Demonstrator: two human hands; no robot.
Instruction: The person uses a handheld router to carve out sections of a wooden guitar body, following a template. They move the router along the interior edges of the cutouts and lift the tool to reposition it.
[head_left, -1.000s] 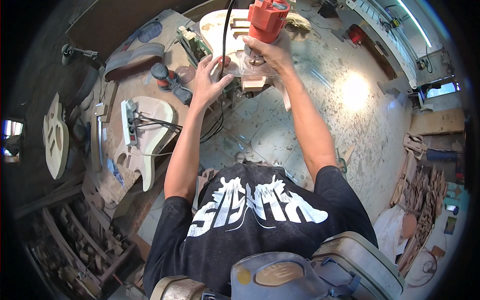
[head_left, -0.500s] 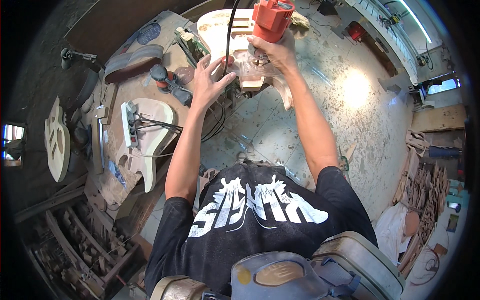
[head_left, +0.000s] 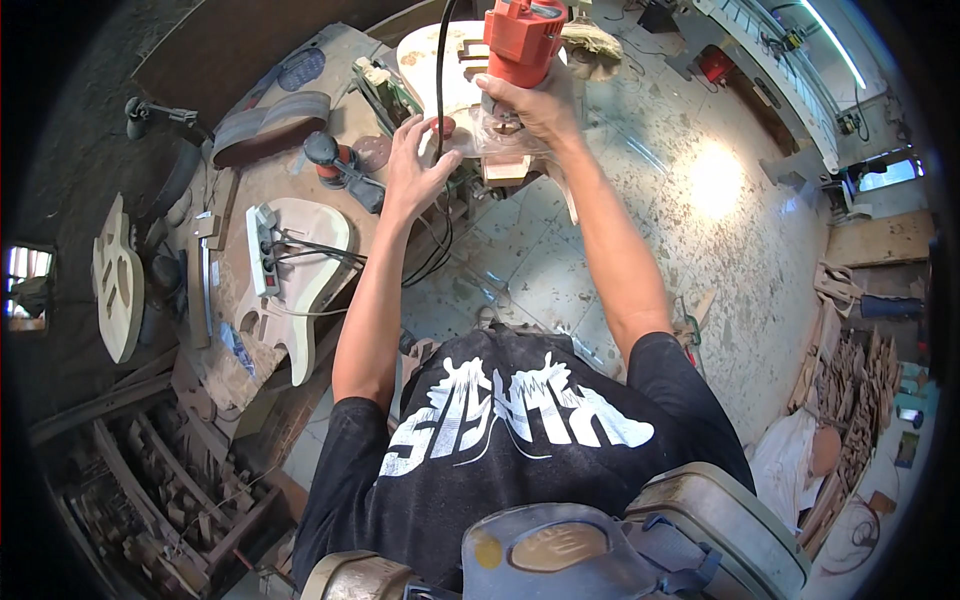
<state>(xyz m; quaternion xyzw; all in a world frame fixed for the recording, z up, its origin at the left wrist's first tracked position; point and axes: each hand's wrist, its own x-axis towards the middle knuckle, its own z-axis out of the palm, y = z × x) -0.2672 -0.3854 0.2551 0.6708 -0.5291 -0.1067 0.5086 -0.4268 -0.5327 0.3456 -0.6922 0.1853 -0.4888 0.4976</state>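
In the head view, one red router (head_left: pixel 525 45) stands near the top edge, its long axis running from the motor end, far from the person and leaning slightly to the right, down to a clear base plate (head_left: pixel 495 140) at the near end. It sits above the near part of a pale guitar body (head_left: pixel 425 60), which extends away from the person, with one horn reaching back toward them on the right.

The right hand (head_left: pixel 540 105) grips the router around its lower housing, the thumb laid across the near left side; the red motor rises beyond these fingers and the base plate lies below and to their left. The left hand (head_left: pixel 412 175) has its fingers spread, thumb apart, left of the router and just beside one red knob (head_left: pixel 445 126); whether the fingertips touch the knob, I cannot tell. One black cable (head_left: pixel 441 80) hangs past that hand.

Guitar bodies number three: the one under the router, a second (head_left: pixel 325 225) on the bench (head_left: pixel 262 180), and a third (head_left: pixel 120 300) at far left. One white power strip (head_left: pixel 262 255) rests on the second, with black cords plugged in. One sander (head_left: pixel 325 155) lies farther along the bench.
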